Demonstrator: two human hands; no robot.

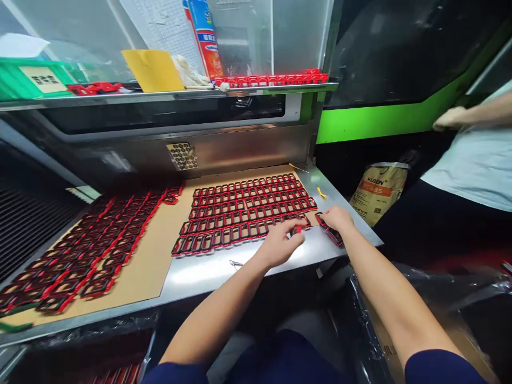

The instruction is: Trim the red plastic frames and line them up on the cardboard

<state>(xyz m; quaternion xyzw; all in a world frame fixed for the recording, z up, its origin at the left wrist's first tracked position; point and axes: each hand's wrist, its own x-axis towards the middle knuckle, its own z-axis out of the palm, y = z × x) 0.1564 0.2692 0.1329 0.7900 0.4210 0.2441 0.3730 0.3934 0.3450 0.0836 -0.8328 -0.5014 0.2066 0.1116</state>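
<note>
Red-and-black plastic frames [240,213] lie in several neat rows on the cardboard and metal bench in front of me. My left hand [281,242] hovers at the near right end of these rows, its thumb and index finger apart. A bit of red frame shows between them, apparently lying on the bench. At the bench's right side, my right hand [338,218] has its bent fingers closed on the upper end of a small group of loose red-and-black frames [333,234]. Its fingertips partly cover them.
More frames [100,245] cover the left cardboard. Yellow-handled tools [321,193] lie at the right; a small metal tool [236,263] is near the front edge. Above runs a shelf [256,89] with red parts. A sack [378,192] and another person [472,149] are at right.
</note>
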